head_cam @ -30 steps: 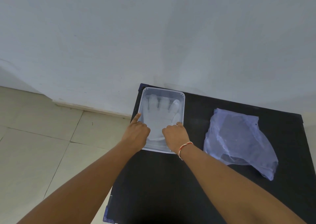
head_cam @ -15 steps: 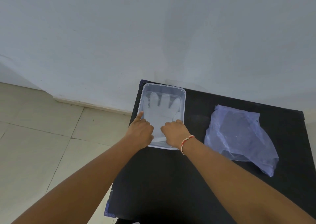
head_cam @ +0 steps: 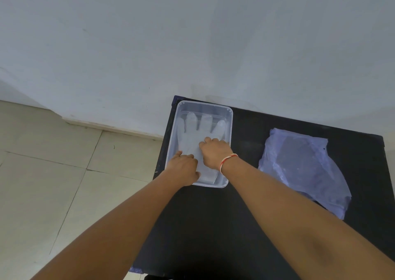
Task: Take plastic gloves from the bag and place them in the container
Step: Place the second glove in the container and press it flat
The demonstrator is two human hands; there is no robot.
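A clear plastic container (head_cam: 231, 117) stands at the far left corner of the black table (head_cam: 213, 226). A whitish plastic glove (head_cam: 193, 130) lies flat inside it, fingers pointing to the wall. My left hand (head_cam: 184, 169) is at the container's near left corner, fingers curled on the glove's cuff end. My right hand (head_cam: 215, 151), with a red and white thread at the wrist, rests curled on the glove's palm area. The crumpled translucent bluish bag (head_cam: 299, 168) lies to the right, apart from both hands.
The table's back edge stands against a white wall (head_cam: 192, 44). Left of the table the tiled floor (head_cam: 53, 172) lies well below. The container sits close to the table's left edge.
My right hand has slid forward from the cuff onto the middle of the glove. My left hand stays near the cuff. The view has shifted slightly.
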